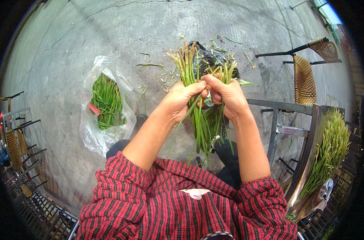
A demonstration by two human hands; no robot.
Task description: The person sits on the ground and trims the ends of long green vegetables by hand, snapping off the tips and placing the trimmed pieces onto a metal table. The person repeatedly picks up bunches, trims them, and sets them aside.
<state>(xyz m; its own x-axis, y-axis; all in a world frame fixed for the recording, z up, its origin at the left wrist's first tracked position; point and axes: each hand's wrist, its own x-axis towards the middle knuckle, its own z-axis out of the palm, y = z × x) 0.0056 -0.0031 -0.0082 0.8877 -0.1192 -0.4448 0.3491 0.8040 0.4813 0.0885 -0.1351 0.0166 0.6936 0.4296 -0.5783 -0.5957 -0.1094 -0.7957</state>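
My left hand grips a bunch of garlic chives, pale stem ends pointing away from me and green leaves hanging down towards my lap. A second bunch of chives is in my right hand. The thumbs and fingertips of both hands meet between the two bunches; what they pinch there is too small to tell. Just beyond my hands, a black plastic bag lies on the floor, partly hidden by the stems. On the left, an open clear plastic bag holds green chives and something red.
Trimmed scraps litter the concrete floor. A metal-framed table stands close on my right, with a large chive bundle on it. Woven chairs lie beyond it; more woven seats are at far left.
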